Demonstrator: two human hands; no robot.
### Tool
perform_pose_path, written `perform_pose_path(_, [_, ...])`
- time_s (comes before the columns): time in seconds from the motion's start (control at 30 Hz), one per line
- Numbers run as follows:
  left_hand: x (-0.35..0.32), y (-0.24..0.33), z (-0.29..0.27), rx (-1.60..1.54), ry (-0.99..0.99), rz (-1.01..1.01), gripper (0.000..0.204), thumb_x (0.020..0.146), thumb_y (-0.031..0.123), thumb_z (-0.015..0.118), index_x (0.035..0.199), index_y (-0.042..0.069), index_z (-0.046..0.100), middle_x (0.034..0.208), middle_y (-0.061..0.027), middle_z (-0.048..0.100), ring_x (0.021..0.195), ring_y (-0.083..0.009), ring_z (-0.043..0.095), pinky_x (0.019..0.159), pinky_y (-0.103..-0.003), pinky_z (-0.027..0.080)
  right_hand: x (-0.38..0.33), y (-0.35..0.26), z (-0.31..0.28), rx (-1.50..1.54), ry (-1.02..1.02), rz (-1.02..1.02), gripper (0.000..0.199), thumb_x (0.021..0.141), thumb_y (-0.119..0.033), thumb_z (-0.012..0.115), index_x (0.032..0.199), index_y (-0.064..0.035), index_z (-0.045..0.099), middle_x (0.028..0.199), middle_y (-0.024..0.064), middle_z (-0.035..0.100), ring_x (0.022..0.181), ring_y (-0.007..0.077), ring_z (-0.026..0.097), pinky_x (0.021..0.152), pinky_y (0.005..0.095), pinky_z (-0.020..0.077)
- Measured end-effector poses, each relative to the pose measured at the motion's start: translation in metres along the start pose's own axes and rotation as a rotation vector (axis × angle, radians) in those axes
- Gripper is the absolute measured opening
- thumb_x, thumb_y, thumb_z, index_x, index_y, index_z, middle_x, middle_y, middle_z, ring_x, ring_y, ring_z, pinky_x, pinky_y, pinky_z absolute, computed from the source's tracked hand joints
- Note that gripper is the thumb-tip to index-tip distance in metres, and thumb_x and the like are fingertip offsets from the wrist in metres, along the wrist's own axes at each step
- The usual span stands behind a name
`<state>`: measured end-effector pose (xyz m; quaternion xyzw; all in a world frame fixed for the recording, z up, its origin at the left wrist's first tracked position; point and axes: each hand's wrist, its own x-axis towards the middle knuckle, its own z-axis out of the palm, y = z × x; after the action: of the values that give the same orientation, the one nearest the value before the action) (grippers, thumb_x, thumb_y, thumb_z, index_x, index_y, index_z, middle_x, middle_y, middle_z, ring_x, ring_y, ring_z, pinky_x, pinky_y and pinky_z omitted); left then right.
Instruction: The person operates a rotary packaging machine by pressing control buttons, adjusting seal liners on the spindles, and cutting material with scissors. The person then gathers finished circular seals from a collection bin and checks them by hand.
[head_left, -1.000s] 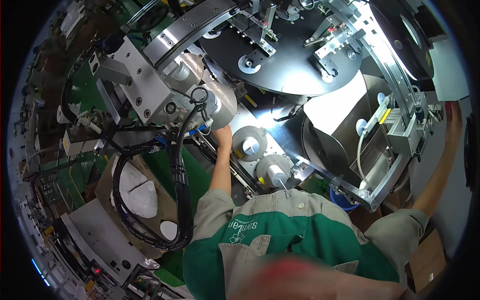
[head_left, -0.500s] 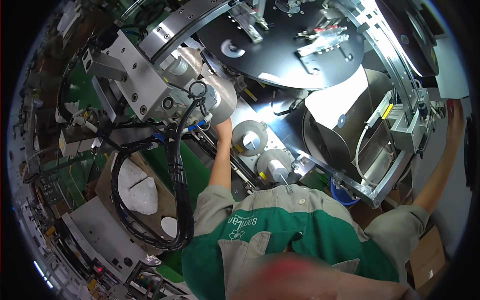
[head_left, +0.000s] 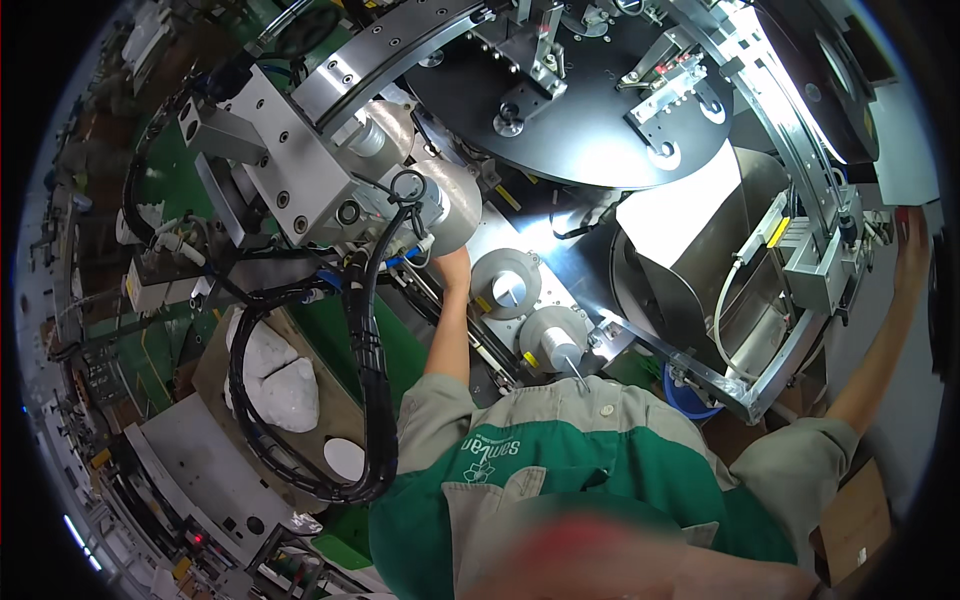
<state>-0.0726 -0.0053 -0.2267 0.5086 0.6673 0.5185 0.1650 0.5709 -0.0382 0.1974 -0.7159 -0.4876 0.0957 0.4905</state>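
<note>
My left hand (head_left: 455,268) reaches in among the machine parts, and its fingers are hidden behind a round metal roller (head_left: 455,205). Beside that hand are a grey flanged hub (head_left: 505,284) and a second hub with a ribbed metal post (head_left: 555,342). Far to the right, my right hand (head_left: 911,245) is raised with its fingers stretched upward along a grey panel. Its fingertips are at a small red part (head_left: 902,214) under a pale box (head_left: 905,140). Nothing is visible in that hand.
A large black turntable (head_left: 580,120) carries metal fixtures. Thick black cables (head_left: 372,400) loop down on the left, over a tray with white bags (head_left: 285,390). A curved metal chute (head_left: 690,235), a metal frame (head_left: 700,370) and a blue bin (head_left: 690,395) stand to the right.
The fixtures on the black turntable have shifted position and look sharper than before. The whole view has moved slightly. Both of my hands stay at the same places.
</note>
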Motion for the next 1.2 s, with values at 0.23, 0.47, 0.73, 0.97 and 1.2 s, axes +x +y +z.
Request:
perform_pose_path(0.23, [-0.004,-0.022,0.009,0.045,0.016,-0.024,0.019,0.079,0.006,0.059,0.095,-0.005,0.060,0.097,-0.0206,0.062,0.091,-0.0364,0.057,0.080,-0.042,0.043,-0.006,-0.007,0.006,-0.029,0.025,-0.026,0.042,0.093,-0.024,0.046,0.127,0.0000,0.044,0.131,0.0135,0.041,0.122,0.0241,0.042,0.102,0.0361,0.0360])
perform_pose_path(0.47, [-0.006,-0.047,0.015,0.113,0.093,0.104,0.019,0.079,0.007,0.060,0.094,-0.004,0.060,0.094,-0.0194,0.063,0.088,-0.0361,0.058,0.078,-0.042,0.043,-0.005,-0.005,0.004,-0.066,-0.008,-0.072,0.045,0.091,-0.029,0.049,0.127,-0.0025,0.045,0.132,0.0106,0.040,0.119,0.0219,0.043,0.103,0.0366,0.0348])
perform_pose_path(0.73, [-0.003,-0.002,0.001,0.134,-0.043,-0.083,0.025,0.076,0.007,0.062,0.099,-0.004,0.059,0.103,-0.0203,0.061,0.095,-0.0379,0.055,0.085,-0.044,0.040,-0.008,-0.003,0.002,-0.091,0.029,-0.039,0.050,0.091,-0.033,0.050,0.128,-0.0003,0.043,0.130,0.0103,0.042,0.119,0.0212,0.043,0.103,0.0353,0.0342])
perform_pose_path(0.97, [-0.001,-0.004,0.005,0.080,-0.027,-0.049,0.027,0.077,0.009,0.063,0.100,-0.004,0.059,0.104,-0.0203,0.060,0.097,-0.0381,0.054,0.086,-0.045,0.040,-0.007,-0.004,0.003,-0.105,0.053,-0.055,0.047,0.091,-0.033,0.048,0.127,-0.0019,0.045,0.131,0.0090,0.042,0.119,0.0204,0.043,0.102,0.0345,0.0358])
perform_pose_path(1.2, [-0.002,-0.017,-0.003,0.263,-0.107,-0.105,0.026,0.078,0.010,0.061,0.101,-0.002,0.058,0.107,-0.0204,0.059,0.099,-0.0369,0.053,0.087,-0.045,0.039,0.004,-0.001,0.016,-0.060,0.043,-0.023,0.048,0.092,-0.033,0.047,0.128,-0.0011,0.043,0.131,0.0113,0.041,0.121,0.0207,0.041,0.104,0.0338,0.0319])
